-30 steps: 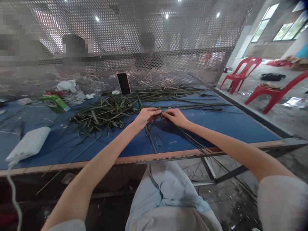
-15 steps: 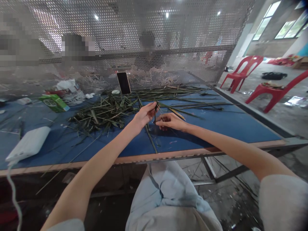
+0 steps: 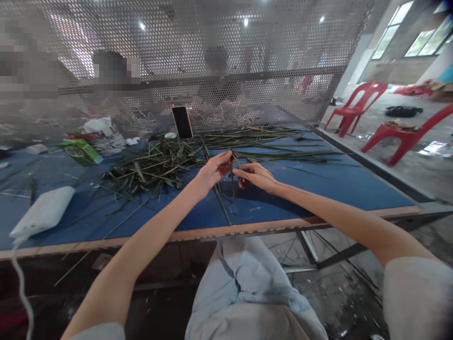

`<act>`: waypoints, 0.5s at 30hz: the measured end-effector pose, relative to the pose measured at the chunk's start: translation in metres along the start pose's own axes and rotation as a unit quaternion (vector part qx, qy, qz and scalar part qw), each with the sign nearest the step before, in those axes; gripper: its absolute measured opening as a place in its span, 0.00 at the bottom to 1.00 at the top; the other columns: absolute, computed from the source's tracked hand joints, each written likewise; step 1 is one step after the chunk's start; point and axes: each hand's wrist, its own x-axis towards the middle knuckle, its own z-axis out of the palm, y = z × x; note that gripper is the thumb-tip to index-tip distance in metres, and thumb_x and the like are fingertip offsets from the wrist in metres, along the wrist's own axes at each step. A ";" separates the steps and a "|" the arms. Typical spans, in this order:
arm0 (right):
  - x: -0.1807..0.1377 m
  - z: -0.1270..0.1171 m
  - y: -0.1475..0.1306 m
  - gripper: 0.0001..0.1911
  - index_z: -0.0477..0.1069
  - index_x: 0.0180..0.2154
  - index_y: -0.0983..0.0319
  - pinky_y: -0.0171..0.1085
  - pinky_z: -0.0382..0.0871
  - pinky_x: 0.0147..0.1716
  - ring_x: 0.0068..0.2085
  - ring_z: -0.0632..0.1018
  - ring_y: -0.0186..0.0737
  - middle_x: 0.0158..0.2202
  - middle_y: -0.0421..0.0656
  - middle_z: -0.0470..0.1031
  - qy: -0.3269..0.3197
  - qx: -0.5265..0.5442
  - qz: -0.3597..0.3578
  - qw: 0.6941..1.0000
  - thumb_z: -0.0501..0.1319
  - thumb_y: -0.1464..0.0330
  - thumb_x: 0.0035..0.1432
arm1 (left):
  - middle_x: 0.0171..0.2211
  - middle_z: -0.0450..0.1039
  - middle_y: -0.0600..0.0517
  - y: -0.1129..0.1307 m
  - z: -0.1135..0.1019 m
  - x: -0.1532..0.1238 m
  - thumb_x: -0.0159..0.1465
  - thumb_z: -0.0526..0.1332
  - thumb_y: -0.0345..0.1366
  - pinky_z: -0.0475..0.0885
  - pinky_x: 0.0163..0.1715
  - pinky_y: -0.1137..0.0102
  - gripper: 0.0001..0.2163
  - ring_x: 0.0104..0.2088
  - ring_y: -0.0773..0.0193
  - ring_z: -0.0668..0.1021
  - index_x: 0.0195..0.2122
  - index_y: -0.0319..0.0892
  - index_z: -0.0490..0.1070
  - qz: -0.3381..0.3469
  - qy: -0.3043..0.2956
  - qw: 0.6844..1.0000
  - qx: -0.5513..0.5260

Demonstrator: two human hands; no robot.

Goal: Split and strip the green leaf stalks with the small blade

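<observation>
Both my hands are raised a little above the blue table (image 3: 318,184), meeting at its middle. My left hand (image 3: 212,171) pinches the top of a short green leaf strip (image 3: 232,170) that hangs down between the hands. My right hand (image 3: 255,175) is closed on the same strip from the right, fingertips touching it. Just behind my hands lies a pile of green leaf strips (image 3: 155,165), with long strips (image 3: 269,141) spread to the right of it. One long strip (image 3: 221,203) runs from under my hands toward the near table edge.
A phone (image 3: 182,123) leans on the perforated metal screen (image 3: 198,61) at the table's back; people sit behind it. A white power bank (image 3: 42,212) with cable lies at left, a green carton (image 3: 80,151) and crumpled paper farther back. Red plastic chairs (image 3: 357,106) stand right.
My hands rose from the table surface with the short strip. The right hand, lower half a second ago, has come back up against the left.
</observation>
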 end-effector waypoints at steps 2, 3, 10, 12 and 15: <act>0.000 0.001 -0.001 0.23 0.67 0.26 0.64 0.33 0.65 0.25 0.21 0.72 0.32 0.19 0.40 0.72 -0.014 0.013 0.002 1.000 0.58 0.51 0.57 | 0.20 0.71 0.56 0.001 0.002 -0.002 0.54 0.70 0.32 0.67 0.23 0.78 0.08 0.21 0.73 0.73 0.26 0.37 0.70 -0.004 0.000 1.000 0.000; 0.000 0.001 -0.001 0.22 0.67 0.26 0.64 0.33 0.65 0.25 0.21 0.71 0.31 0.20 0.40 0.72 -0.019 0.019 0.003 1.000 0.59 0.51 0.57 | 0.21 0.72 0.56 0.002 0.003 -0.003 0.55 0.69 0.32 0.67 0.23 0.78 0.08 0.21 0.73 0.73 0.26 0.38 0.70 -0.008 0.004 1.000 -0.002; -0.001 -0.001 -0.003 0.20 0.70 0.30 0.64 0.31 0.63 0.25 0.23 0.71 0.31 0.20 0.39 0.72 -0.026 0.009 -0.010 1.000 0.60 0.52 0.57 | 0.23 0.73 0.54 0.007 0.004 -0.010 0.58 0.67 0.34 0.68 0.24 0.76 0.07 0.23 0.71 0.75 0.27 0.38 0.71 -0.027 0.011 0.999 0.017; -0.001 -0.002 -0.002 0.20 0.71 0.30 0.65 0.32 0.63 0.25 0.23 0.71 0.31 0.21 0.39 0.72 -0.034 0.004 -0.013 0.999 0.61 0.53 0.56 | 0.22 0.72 0.55 0.005 0.002 -0.009 0.56 0.68 0.34 0.67 0.24 0.76 0.07 0.22 0.71 0.74 0.26 0.38 0.71 -0.013 -0.002 1.000 0.026; 0.000 -0.004 0.000 0.20 0.73 0.31 0.66 0.32 0.63 0.26 0.23 0.71 0.31 0.21 0.39 0.72 -0.025 -0.005 -0.008 1.000 0.62 0.53 0.54 | 0.23 0.72 0.56 0.002 0.000 -0.006 0.52 0.71 0.33 0.68 0.28 0.76 0.08 0.24 0.72 0.74 0.27 0.38 0.73 0.024 -0.023 0.999 0.031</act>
